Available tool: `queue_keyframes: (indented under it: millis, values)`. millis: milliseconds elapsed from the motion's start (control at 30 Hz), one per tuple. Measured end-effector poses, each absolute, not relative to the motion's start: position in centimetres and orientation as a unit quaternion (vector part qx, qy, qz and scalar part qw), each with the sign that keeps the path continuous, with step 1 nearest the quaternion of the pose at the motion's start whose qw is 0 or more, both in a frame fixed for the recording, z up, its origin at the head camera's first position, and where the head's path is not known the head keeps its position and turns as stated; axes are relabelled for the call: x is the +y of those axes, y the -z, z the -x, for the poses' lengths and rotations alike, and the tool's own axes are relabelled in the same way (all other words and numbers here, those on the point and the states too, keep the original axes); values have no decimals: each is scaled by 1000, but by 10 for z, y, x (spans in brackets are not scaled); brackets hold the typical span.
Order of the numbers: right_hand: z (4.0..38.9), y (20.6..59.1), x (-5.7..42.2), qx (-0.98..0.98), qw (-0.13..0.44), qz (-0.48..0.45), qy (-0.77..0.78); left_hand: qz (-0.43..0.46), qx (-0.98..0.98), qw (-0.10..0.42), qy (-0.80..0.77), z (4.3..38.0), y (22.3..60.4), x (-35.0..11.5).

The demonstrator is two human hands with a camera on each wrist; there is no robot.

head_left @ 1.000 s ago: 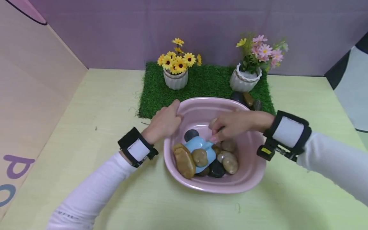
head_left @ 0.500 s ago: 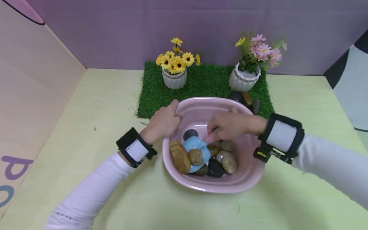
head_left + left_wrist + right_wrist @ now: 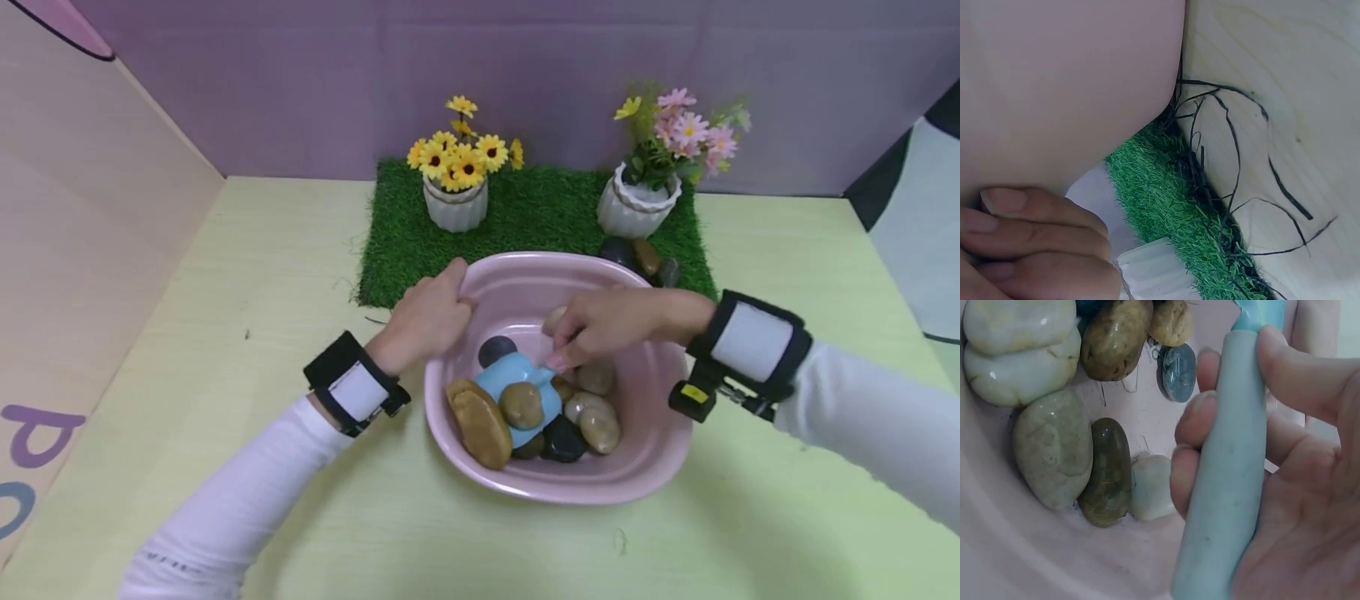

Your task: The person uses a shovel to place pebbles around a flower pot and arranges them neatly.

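the fingers of my right hand [image 3: 603, 325] were curled closed round the pale handle [image 3: 1225, 462], the thumb set near its neck. the blue scoop [image 3: 510, 368] lay just left of those fingertips, bearing a round tan stone [image 3: 522, 406].

other stones crowded close about it. a long brown stone [image 3: 480, 425] lay beside the scoop, farther left of my fingers; a dark grey stone [image 3: 497, 351] sat past the scoop's far edge. a black stone [image 3: 564, 439] and two pale stones [image 3: 598, 425] lay on my side of the fingers, with another tan stone [image 3: 596, 377] just below them.

around all this ran the pink basin [image 3: 555, 487]. my left hand [image 3: 431, 321] gripped its rim, fingers bent against the outer wall.

beyond both hands, the basin overlapped a green mat [image 3: 540, 200]. yellow flowers [image 3: 461, 162] stood in a white pot past my left fingers, pink flowers [image 3: 690, 137] in another past my right, and small loose stones [image 3: 645, 257] sat between that pot and the basin.
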State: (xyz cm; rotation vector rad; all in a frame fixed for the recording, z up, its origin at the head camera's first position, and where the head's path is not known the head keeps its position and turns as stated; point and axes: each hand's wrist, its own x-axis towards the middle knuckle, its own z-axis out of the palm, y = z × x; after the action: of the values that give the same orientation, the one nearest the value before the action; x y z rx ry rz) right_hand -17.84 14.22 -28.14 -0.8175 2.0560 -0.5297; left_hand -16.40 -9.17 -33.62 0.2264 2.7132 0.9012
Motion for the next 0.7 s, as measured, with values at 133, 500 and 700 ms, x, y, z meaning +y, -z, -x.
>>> queue_keyframes:
  millis: [133, 500, 700]
  values:
    - [177, 280, 144, 815, 445, 291, 231, -81, 935, 136, -317, 163, 336, -92]
    - [174, 288, 136, 808, 413, 358, 221, -80, 936, 137, -313, 164, 336, -93]
    - [174, 286, 143, 793, 453, 315, 260, -85, 935, 137, -317, 165, 337, -93]
